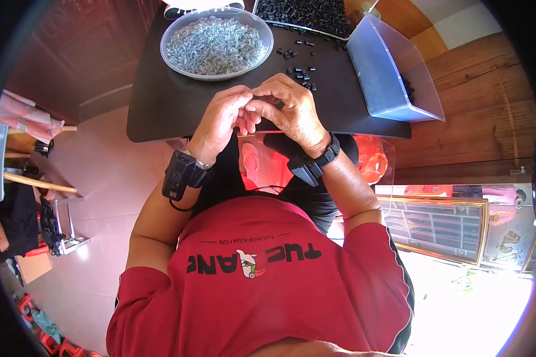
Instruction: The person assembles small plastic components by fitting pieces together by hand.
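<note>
Over the near edge of the black table, my left hand [227,114] and my right hand [289,108] meet fingertip to fingertip. Both are closed in a pinch, and whatever lies between the fingers is too small and covered to name. Beyond them stands a round clear bowl [267,58] heaped with small transparent plastic pieces [215,46]. Several loose small black plastic parts [302,76] lie scattered just past my right hand. More black parts [307,15] fill a tray at the far side.
A translucent bluish plastic bin [372,77] stands at the table's right side with some black parts [408,89] inside. The black table [155,113] has a rounded front left corner. A wooden panel [476,89] rises on the right. Red-orange plastic [372,159] shows below the table.
</note>
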Demonstrator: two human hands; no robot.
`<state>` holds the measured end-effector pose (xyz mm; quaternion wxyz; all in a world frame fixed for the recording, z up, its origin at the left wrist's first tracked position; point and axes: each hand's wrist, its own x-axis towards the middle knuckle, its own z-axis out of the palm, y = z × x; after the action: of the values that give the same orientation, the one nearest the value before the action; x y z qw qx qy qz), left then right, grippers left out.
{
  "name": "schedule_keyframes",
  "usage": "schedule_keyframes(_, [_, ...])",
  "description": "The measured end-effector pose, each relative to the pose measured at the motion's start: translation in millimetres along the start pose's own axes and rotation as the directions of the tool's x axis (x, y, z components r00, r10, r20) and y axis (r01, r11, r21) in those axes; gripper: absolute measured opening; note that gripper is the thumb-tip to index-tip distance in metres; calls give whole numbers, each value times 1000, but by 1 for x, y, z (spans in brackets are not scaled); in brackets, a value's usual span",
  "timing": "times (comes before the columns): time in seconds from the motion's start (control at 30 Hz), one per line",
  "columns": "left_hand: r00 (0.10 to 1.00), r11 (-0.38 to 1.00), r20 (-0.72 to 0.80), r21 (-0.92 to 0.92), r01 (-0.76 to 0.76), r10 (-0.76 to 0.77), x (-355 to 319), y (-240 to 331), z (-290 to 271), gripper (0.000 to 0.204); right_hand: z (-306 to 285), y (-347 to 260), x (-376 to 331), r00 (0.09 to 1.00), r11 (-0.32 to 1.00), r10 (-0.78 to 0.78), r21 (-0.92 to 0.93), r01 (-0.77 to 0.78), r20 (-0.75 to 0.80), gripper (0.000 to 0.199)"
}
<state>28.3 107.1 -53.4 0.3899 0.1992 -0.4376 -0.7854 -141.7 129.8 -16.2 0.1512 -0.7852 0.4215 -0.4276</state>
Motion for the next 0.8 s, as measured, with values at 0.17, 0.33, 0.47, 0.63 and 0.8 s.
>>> schedule_keyframes(0.17, [1000, 999, 20, 53, 1, -2, 0, 1, -5, 23, -6, -3, 13, 997, 993, -66, -98, 69, 32, 24])
schedule_keyframes(0.33, [995, 995, -80, -79, -60, 54, -5, -2, -7, 20, -21, 4, 45, 969, 998, -33, -52, 47, 246, 24])
schedule_keyframes(0.47, [990, 995, -117, -56, -86, 79, -4, -5, -1, 18, -15, 31, 78, 981, 924, -19, -371, 91, 194, 22])
schedule_keyframes(0.63, [991, 996, -101, -2, -87, 87, -5, -4, 0, 16, 9, 60, 108, 920, 762, 88, -620, 186, 383, 24])
schedule_keyframes(0.8, [993, 998, -94, -2, -70, 69, -6, -4, 0, 15, 13, 62, 121, 871, 859, 211, -509, 51, 444, 23])
